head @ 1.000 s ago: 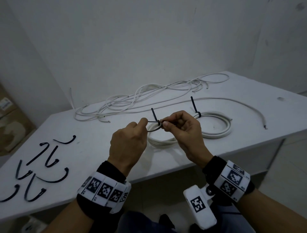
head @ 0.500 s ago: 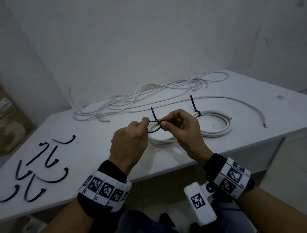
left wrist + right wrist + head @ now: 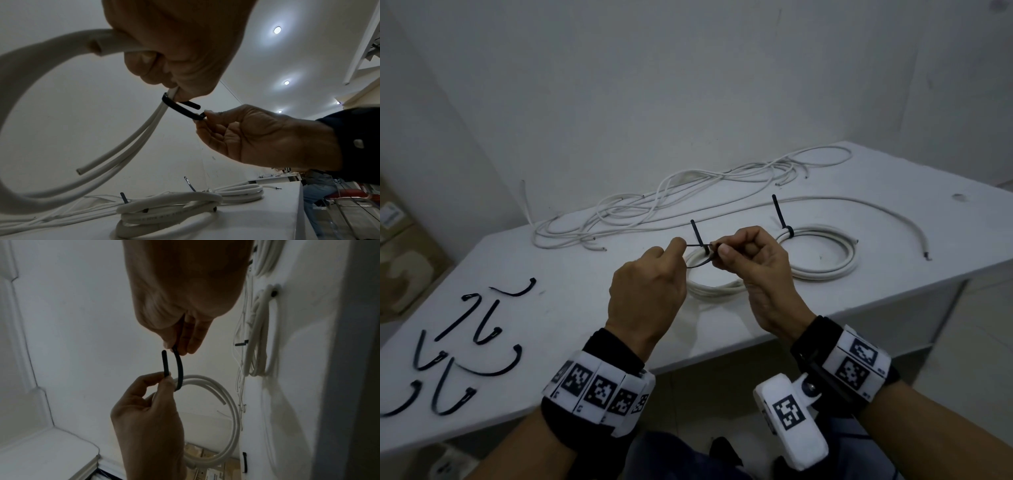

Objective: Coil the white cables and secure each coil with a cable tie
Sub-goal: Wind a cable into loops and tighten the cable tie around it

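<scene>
My left hand (image 3: 677, 245) grips a white cable coil (image 3: 30, 113) that hangs under it, hidden in the head view. A black cable tie (image 3: 180, 108) loops round the coil's strands. My left thumb and finger pinch the tie's tail (image 3: 165, 365). My right hand (image 3: 719, 253) pinches its other end (image 3: 178, 365). Both hands hover above the table's front edge. Two tied coils lie on the table (image 3: 571, 274) behind them, the near coil (image 3: 709, 286) and the far coil (image 3: 825, 257), each with a black tie standing up. Loose white cables (image 3: 654, 212) lie tangled at the back.
One long white cable (image 3: 859, 210) curves along the back right to the table's edge. Several spare black cable ties (image 3: 465, 346) lie at the front left. Cardboard boxes (image 3: 400, 260) stand on the floor to the left. A white wall runs close behind the table.
Both hands have risen slightly and drawn a little closer together. Both still hold the tie as before.
</scene>
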{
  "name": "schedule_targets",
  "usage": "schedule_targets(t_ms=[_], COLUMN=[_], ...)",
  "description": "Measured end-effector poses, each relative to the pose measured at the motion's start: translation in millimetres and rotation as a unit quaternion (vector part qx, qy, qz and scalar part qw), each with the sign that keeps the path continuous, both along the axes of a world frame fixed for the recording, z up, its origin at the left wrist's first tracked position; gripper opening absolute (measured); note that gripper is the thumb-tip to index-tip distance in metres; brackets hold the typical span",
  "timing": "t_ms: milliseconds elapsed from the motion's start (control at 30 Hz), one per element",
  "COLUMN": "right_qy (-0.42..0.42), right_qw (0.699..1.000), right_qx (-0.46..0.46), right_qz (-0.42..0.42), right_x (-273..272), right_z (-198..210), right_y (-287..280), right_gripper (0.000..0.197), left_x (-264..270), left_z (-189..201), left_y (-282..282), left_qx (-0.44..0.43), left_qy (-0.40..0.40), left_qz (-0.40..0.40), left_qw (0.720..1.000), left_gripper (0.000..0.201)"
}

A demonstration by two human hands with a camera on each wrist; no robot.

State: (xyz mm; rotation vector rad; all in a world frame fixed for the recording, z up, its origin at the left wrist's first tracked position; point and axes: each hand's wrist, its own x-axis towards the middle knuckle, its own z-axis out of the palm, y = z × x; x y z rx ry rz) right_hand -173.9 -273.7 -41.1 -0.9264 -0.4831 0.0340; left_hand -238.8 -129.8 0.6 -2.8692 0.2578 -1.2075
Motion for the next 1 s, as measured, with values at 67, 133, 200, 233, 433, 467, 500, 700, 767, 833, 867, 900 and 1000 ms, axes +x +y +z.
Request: schedule_targets(t_ms=[67,133,200,233,433,467,500,700,767,833,867,900,1000], right_qy=[0.015,0.025,0.027,0.026,0.014,0.013,0.013,0.011,0.008,0.005,0.004,0.002,-0.004], right_qw=[1.000,0.999,0.999,0.999,1.000,1.000,1.000,1.000,1.000,0.999,0.999,0.999,0.999], right_qx=[0.018,0.029,0.030,0.027,-0.001,-0.004,-0.006,-0.013,-0.018,-0.025,-0.027,-0.029,-0.039], right_qz=[0.015,0.024,0.028,0.030,0.025,0.024,0.023,0.025,0.023,0.020,0.018,0.016,0.007], right_x=[0.5,1.2,2.0,2.3,1.8,1.7,1.8,1.9,1.5,1.0,0.8,0.7,-0.7], right_z=[0.2,1.2,1.7,1.6,1.3,1.5,1.6,1.4,1.5,2.3,2.8,3.3,4.2], right_y=[0.4,0.6,0.6,0.3,-1.9,-2.2,-2.3,-1.8,-1.9,-2.1,-2.5,-3.1,-4.0], right_gripper=[0.016,0.017,0.017,0.017,0.016,0.016,0.017,0.016,0.016,0.017,0.017,0.017,0.019], left_x=[-0.4,-0.7,-1.3,-1.3,-0.4,-0.2,-0.2,-1.4,-1.4,-1.3,-1.3,-1.2,-0.5], left_z=[-0.2,-0.9,-0.9,-0.9,-2.2,-2.4,-2.6,-3.8,-4.7,-5.4,-5.7,-5.7,-5.3], left_y=[-0.2,-0.8,-1.5,-1.6,-0.6,-0.5,-0.4,-0.9,-0.7,-0.5,-0.4,-0.5,-0.7], left_qx=[0.005,0.010,0.014,0.015,0.021,0.017,0.013,0.009,0.012,0.014,0.015,0.016,0.010], left_qy=[-0.002,-0.003,-0.002,-0.002,-0.002,-0.002,-0.001,0.007,0.010,0.011,0.011,0.011,0.011], left_qz=[0.002,0.002,0.002,0.001,-0.002,-0.003,-0.005,-0.005,-0.002,0.001,0.002,0.002,-0.001], left_qw=[1.000,1.000,1.000,1.000,1.000,1.000,1.000,1.000,1.000,1.000,1.000,1.000,1.000], left_gripper=[0.027,0.029,0.031,0.031,0.031,0.030,0.029,0.030,0.030,0.030,0.029,0.029,0.028])
